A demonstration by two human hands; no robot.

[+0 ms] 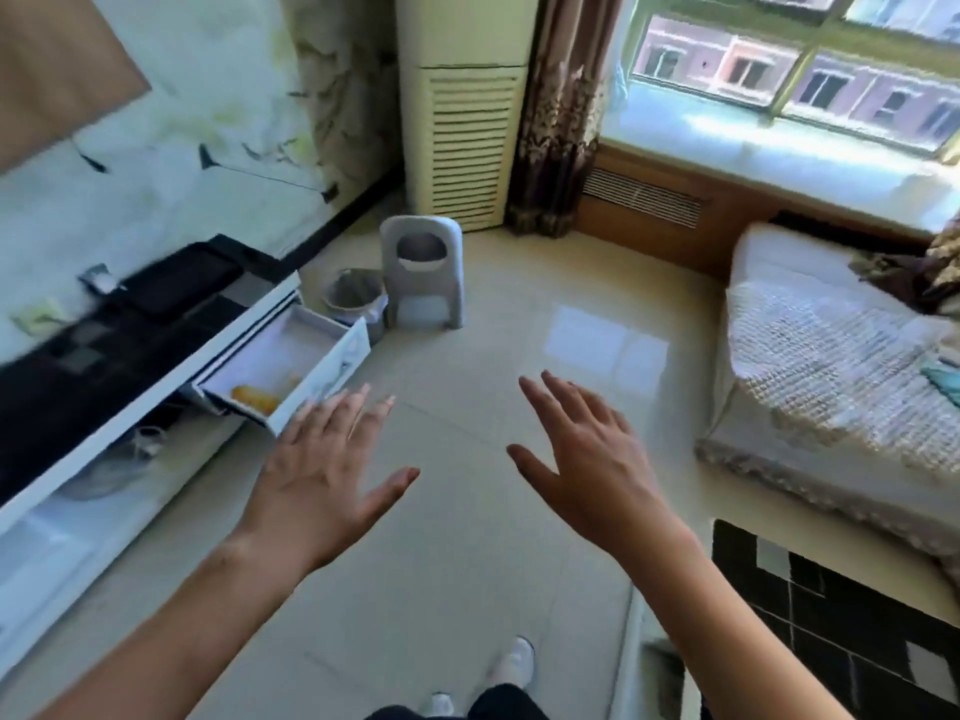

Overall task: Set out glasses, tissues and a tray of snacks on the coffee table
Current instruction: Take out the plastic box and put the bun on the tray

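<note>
A: Snacks (255, 399), where? 
B: I see orange pieces in the open drawer (291, 366), beside my left hand (317, 459).
A: Hands?
B: Left and right hand (587, 459) spread wide, empty, over the floor (467, 563).

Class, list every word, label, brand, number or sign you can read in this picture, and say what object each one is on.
None: no text can be read anywhere in this view.
The white open drawer holding an orange item shows no label.
The tall cream slatted air conditioner shows no brand.
</note>
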